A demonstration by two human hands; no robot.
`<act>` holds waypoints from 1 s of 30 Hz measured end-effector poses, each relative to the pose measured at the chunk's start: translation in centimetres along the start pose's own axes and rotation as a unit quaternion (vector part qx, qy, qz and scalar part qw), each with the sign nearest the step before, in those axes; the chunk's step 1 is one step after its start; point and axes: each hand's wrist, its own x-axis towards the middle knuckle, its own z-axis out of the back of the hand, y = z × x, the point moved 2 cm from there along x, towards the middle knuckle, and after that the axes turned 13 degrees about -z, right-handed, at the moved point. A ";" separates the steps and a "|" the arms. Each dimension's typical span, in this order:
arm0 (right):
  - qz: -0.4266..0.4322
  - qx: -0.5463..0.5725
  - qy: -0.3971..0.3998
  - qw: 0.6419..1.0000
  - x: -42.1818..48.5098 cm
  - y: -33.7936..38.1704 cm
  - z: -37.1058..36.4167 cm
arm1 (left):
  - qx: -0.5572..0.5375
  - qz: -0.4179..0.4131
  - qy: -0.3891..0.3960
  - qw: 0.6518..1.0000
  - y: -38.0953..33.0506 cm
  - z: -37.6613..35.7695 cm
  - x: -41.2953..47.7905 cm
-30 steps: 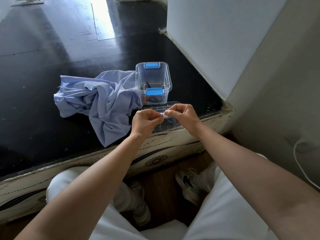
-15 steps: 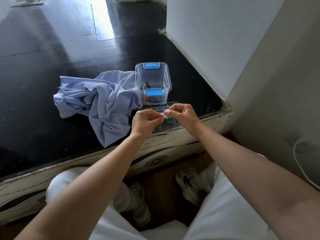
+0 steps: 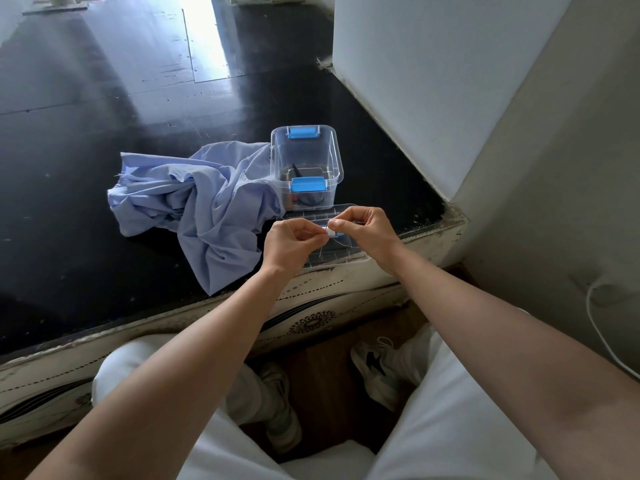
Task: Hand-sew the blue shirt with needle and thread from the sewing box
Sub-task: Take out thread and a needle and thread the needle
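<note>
A crumpled light-blue shirt (image 3: 204, 202) lies on the black table, its right side touching the clear sewing box (image 3: 306, 161) with blue latches. In front of the box lies a clear compartment tray (image 3: 341, 258). Above that tray my right hand (image 3: 367, 230) pinches a small white thread spool (image 3: 331, 232). My left hand (image 3: 292, 242) pinches the thin white thread (image 3: 341, 241) right beside the spool; a loose strand hangs down between the hands. No needle can be made out.
The black table (image 3: 86, 140) ends at a worn white front edge (image 3: 173, 320) near my knees. A white wall block (image 3: 433, 81) stands at the right rear. A white cable (image 3: 595, 327) hangs at the far right. My shoes rest on the floor below.
Both hands have stayed above the tray, almost still; the fingers have shifted only slightly at the spool and thread.
</note>
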 end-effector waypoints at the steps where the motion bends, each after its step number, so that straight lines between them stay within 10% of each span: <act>1: 0.001 -0.001 0.000 1.000 0.0 0.0 0.0 | 0.002 -0.001 0.000 1.000 0.0 0.0 0.0; 30: -0.018 -0.040 0.091 0.995 -0.5 0.0 0.3 | 0.079 -0.115 0.013 0.990 -0.4 0.1 0.9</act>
